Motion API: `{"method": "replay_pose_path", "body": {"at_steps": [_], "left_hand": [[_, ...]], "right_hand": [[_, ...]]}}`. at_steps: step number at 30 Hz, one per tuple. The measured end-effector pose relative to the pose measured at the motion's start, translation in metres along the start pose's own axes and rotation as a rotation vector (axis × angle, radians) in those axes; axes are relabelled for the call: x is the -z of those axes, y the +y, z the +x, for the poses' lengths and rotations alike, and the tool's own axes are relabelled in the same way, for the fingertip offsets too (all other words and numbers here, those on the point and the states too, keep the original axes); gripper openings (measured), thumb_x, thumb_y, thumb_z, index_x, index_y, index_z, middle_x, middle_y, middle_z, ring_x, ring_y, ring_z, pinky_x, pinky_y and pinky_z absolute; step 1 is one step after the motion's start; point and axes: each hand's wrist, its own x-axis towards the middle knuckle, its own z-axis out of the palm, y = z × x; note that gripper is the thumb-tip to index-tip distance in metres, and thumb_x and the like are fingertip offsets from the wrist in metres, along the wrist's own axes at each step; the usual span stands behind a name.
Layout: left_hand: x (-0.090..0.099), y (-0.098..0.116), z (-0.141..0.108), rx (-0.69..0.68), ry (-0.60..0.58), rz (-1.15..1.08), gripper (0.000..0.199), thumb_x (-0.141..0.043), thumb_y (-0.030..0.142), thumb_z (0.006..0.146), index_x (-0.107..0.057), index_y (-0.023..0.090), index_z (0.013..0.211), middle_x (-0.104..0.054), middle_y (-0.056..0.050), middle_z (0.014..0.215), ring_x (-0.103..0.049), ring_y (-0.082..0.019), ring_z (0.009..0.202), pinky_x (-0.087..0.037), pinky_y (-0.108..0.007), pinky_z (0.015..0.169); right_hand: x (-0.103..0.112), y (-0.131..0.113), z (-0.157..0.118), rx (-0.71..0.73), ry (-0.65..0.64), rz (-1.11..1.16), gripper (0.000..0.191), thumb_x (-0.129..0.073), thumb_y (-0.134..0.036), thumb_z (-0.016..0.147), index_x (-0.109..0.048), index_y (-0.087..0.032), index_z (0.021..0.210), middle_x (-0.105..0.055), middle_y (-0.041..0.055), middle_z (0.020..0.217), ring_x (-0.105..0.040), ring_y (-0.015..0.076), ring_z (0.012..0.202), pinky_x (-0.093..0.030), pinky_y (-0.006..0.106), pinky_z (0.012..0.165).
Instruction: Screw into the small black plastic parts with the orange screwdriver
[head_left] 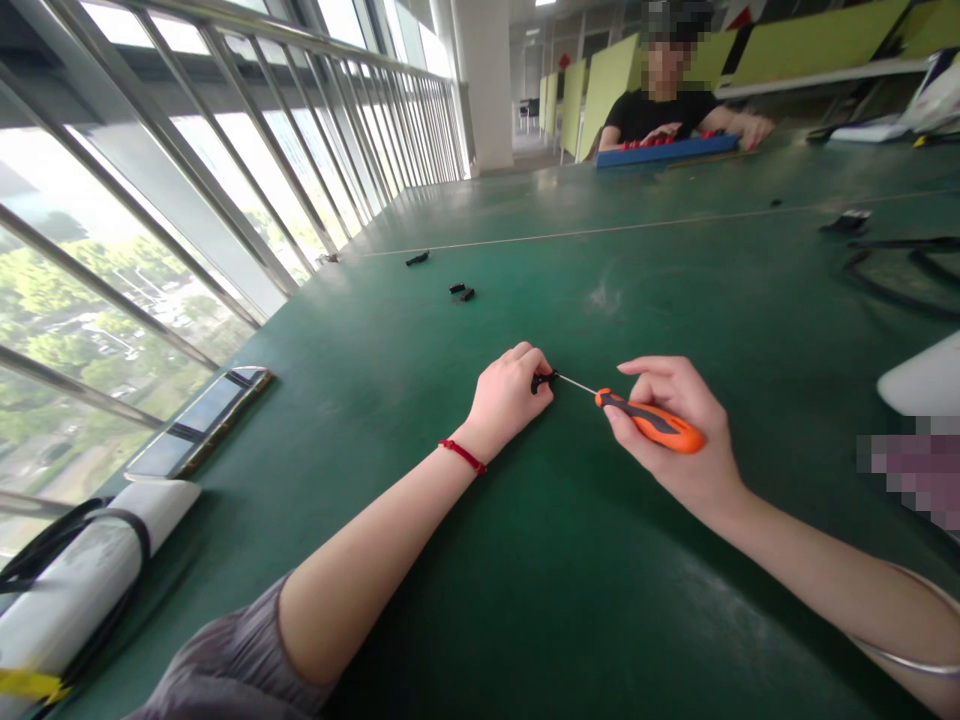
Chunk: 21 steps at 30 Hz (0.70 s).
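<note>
My left hand point(513, 384) is closed around a small black part point(541, 381), gripping it just above the green table point(600, 560). Most of that part is covered by the fingers, so its exact kind cannot be made out. In my right hand point(675, 425) is a screwdriver point(651, 421) with an orange and grey handle. Its thin metal shaft points left, and the tip meets the black part. The thumb presses the handle from below, while the index finger is raised off it.
Small black pieces point(465, 294) lie farther back on the table. A phone point(199, 422) and a white case with black cable point(97, 560) sit at the left by the railing point(277, 130). Across the table, a person point(664, 115) sits behind a blue tray point(667, 151). Black cables point(900, 262) lie right.
</note>
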Motion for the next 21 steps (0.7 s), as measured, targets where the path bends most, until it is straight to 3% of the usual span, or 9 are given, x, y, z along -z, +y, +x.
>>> {"method": "replay_pose_path", "body": {"at_steps": [3, 8, 13, 18, 21], "left_hand": [[0.0000, -0.0001, 0.0003, 0.001, 0.001, -0.003, 0.009, -0.053, 0.012, 0.072, -0.057, 0.017, 0.078, -0.061, -0.002, 0.089, -0.058, -0.015, 0.079, -0.047, -0.025, 0.066], [0.0005, 0.0002, 0.0004, 0.006, 0.000, -0.022, 0.008, -0.053, 0.012, 0.072, -0.057, 0.017, 0.077, -0.061, -0.002, 0.088, -0.059, -0.015, 0.079, -0.047, -0.025, 0.065], [0.0012, -0.0001, 0.0003, 0.011, -0.001, -0.037, 0.008, -0.053, 0.013, 0.072, -0.057, 0.017, 0.077, -0.061, -0.002, 0.088, -0.059, -0.015, 0.079, -0.047, -0.025, 0.066], [0.0013, -0.0027, 0.0006, -0.002, -0.005, -0.076, 0.007, -0.054, 0.014, 0.073, -0.057, 0.017, 0.077, -0.060, -0.002, 0.087, -0.058, -0.015, 0.079, -0.048, -0.025, 0.067], [0.0013, -0.0033, 0.0005, -0.003, -0.007, -0.084, 0.007, -0.053, 0.014, 0.073, -0.057, 0.017, 0.077, -0.060, -0.002, 0.088, -0.058, -0.015, 0.079, -0.048, -0.025, 0.068]], "right_hand": [[0.0006, 0.0000, -0.0007, -0.025, -0.037, -0.037, 0.015, -0.063, -0.023, 0.076, -0.057, -0.023, 0.090, -0.058, -0.0027, 0.061, -0.056, 0.0144, 0.056, -0.046, 0.029, 0.056], [-0.0006, -0.0011, 0.0015, -0.005, 0.124, 0.006, 0.026, -0.063, -0.019, 0.074, -0.054, -0.023, 0.097, -0.055, -0.0005, 0.075, -0.057, 0.0146, 0.066, -0.049, 0.029, 0.061], [-0.0007, -0.0016, 0.0009, -0.054, 0.020, -0.030, 0.019, -0.063, -0.023, 0.076, -0.055, -0.023, 0.093, -0.049, -0.0057, 0.055, -0.053, 0.0132, 0.053, -0.046, 0.028, 0.057], [-0.0001, -0.0019, 0.0015, 0.042, 0.120, 0.003, 0.027, -0.064, -0.018, 0.073, -0.053, -0.024, 0.097, -0.055, -0.0028, 0.069, -0.056, 0.0132, 0.058, -0.048, 0.028, 0.058], [0.0004, -0.0030, 0.0014, -0.006, 0.034, 0.041, 0.032, -0.063, -0.018, 0.073, -0.051, -0.024, 0.103, -0.051, -0.0055, 0.062, -0.052, 0.0121, 0.052, -0.046, 0.027, 0.053]]}}
